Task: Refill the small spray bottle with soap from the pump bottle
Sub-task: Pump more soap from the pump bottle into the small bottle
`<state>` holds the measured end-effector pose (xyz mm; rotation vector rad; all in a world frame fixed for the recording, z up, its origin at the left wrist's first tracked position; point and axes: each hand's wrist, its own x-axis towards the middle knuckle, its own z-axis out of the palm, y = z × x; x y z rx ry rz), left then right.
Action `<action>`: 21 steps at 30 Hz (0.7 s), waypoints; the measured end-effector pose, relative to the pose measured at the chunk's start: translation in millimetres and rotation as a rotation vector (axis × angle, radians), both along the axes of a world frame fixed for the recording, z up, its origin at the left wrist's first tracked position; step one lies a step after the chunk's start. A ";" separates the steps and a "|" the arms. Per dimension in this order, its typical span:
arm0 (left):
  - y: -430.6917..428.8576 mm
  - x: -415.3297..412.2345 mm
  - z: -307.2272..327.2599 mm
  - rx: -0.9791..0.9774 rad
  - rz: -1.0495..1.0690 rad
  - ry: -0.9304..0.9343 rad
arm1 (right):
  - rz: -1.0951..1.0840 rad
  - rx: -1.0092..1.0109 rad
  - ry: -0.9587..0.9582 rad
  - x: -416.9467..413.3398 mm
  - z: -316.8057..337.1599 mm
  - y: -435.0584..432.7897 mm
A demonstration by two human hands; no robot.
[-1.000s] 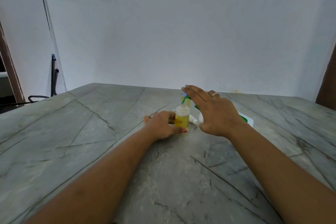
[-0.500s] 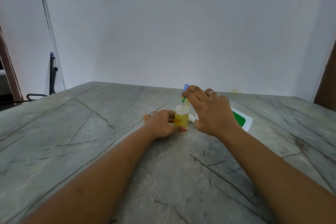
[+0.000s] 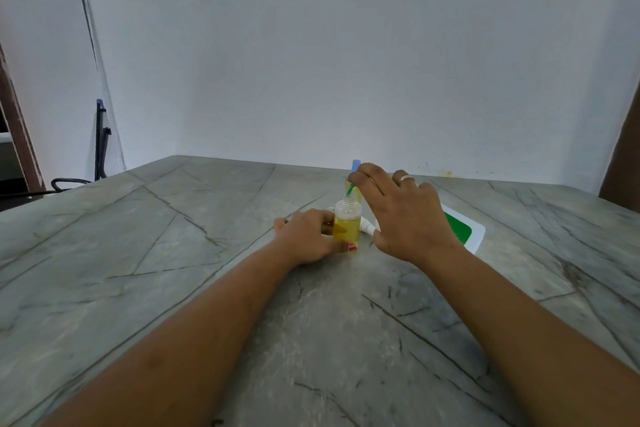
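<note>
A small clear bottle [image 3: 346,225], about half full of yellow liquid, stands uncapped on the marble table [image 3: 173,253]. My left hand [image 3: 304,236] grips its left side and base. My right hand [image 3: 401,215] hovers to the right of it, fingertips pinching a thin green piece [image 3: 351,189] that slants down into the bottle's mouth. A white spray head [image 3: 367,227] lies on the table between bottle and right hand. Behind the bottle stands a blue-capped container [image 3: 355,165], mostly hidden.
A flat white container with a green label [image 3: 462,230] lies on the table behind my right hand, partly covered by it. The wall rises just beyond the table's far edge. A dark chair [image 3: 100,146] stands off the table's left side.
My right hand's fingers, straight over the bottle a second ago, have curled and now pinch the green piece at the bottle's mouth. My left hand and the bottle have not moved.
</note>
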<state>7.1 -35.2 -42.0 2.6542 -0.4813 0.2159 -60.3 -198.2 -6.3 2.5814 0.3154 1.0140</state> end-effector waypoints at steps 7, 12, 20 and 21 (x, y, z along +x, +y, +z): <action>0.9 -3.5 1.1 -0.013 -0.010 -0.012 | -0.011 0.023 -0.028 1.7 1.4 6.1; 0.3 -3.2 1.4 -0.021 -0.012 -0.009 | 0.012 0.007 -0.036 3.8 -2.7 1.9; -0.8 -3.1 1.7 -0.009 -0.001 -0.008 | 0.013 0.015 -0.052 5.0 -3.0 0.0; -0.8 -3.0 1.6 -0.009 -0.001 -0.008 | 0.004 0.022 -0.042 4.9 -1.9 1.3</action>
